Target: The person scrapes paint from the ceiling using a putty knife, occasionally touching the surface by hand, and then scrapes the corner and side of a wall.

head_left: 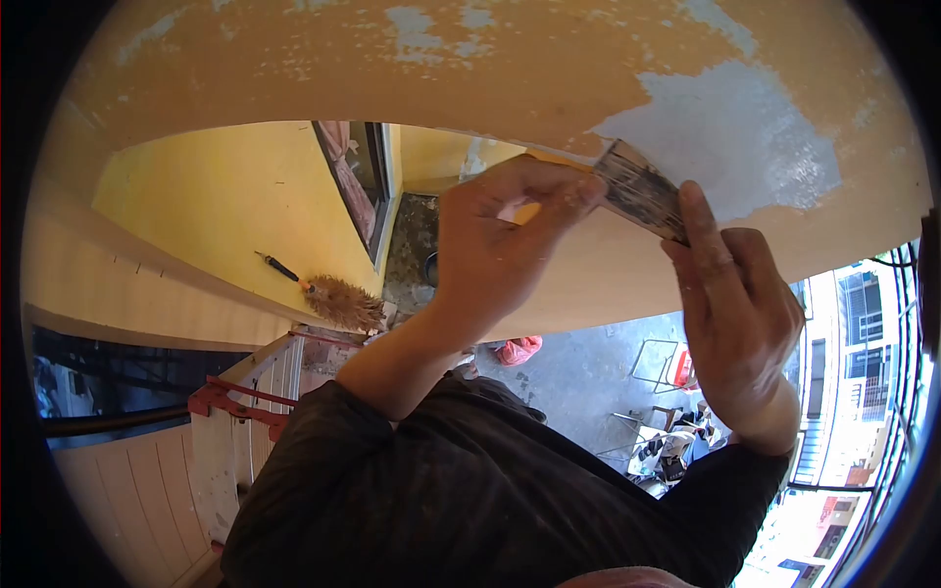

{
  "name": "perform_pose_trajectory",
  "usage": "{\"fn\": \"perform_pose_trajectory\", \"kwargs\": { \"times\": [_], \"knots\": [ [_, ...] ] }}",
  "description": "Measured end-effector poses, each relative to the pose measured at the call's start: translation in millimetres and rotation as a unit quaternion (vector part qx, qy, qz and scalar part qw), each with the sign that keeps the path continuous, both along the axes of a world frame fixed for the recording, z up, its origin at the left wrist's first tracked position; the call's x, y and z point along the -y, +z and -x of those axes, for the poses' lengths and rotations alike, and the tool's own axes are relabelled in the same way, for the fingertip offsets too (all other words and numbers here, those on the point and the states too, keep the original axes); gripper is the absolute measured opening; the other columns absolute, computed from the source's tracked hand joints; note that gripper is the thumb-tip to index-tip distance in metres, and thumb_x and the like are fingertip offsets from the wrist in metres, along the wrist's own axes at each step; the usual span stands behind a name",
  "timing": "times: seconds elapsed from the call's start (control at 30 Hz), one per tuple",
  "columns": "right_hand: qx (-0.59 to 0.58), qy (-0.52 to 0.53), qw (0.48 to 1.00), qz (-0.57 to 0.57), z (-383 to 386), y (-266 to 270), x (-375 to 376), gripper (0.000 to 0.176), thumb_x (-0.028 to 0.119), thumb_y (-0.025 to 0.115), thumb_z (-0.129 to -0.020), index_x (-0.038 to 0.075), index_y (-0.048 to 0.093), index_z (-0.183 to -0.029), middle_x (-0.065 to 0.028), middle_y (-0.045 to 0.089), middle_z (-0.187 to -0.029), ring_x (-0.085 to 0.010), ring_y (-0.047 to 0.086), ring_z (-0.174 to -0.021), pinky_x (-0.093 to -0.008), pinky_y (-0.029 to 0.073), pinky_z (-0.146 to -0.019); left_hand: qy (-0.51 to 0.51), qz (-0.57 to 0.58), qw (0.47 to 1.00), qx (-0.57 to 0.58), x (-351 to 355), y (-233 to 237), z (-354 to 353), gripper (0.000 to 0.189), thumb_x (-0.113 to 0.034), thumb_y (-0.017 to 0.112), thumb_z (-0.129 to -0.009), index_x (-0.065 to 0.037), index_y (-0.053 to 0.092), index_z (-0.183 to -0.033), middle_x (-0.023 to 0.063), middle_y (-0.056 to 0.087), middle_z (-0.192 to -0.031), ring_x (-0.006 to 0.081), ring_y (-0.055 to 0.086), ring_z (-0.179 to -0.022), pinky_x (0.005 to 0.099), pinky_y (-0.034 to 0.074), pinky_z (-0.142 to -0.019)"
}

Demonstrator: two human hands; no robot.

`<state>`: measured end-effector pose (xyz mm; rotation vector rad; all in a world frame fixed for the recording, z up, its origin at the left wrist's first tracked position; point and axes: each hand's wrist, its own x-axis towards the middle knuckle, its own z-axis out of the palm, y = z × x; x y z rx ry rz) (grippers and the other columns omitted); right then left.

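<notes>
Both of my hands are raised to a curved wall [549,69] of orange-yellow paint. Between them is a small, flat scraper-like piece [639,186], dark, streaked and worn, lying close against the wall at the edge of a pale grey patch [730,127]. My left hand [490,240] pinches its left end between thumb and fingers. At the other end my right hand [740,304] grips it, index finger stretched along its edge. Smaller pale flaked spots [421,34] mark the paint higher up.
A ladder [221,451] with red fittings stands at lower left. Near it is a feather duster [343,302] by a yellow wall. A curtained window [358,186] sits behind. Far below on the grey floor [578,377] are a red chair [683,367] and a cluttered table [652,441].
</notes>
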<state>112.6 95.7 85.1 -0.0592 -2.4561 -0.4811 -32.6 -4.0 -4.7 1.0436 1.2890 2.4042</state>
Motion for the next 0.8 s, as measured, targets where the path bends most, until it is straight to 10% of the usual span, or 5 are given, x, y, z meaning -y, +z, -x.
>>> {"fn": "perform_pose_trajectory", "kwargs": {
  "times": [0.8],
  "knots": [
    [-0.044, 0.006, 0.999, -0.015, 2, -11, -1, 0.047, 0.013, 0.074, -0.070, 0.011, 0.064, -0.116, -0.0008, 0.043, -0.064, -0.0097, 0.045, -0.049, -0.0266, 0.039, -0.043, 0.008, 0.033, 0.999, 0.018, 6, -1, 5, 0.012, -0.011, 0.067, -0.083, 0.001, 0.066, -0.086, 0.0051, 0.065, -0.073, 0.0079, 0.057, -0.068, 0.0220, 0.045, -0.064]
  ]
}}
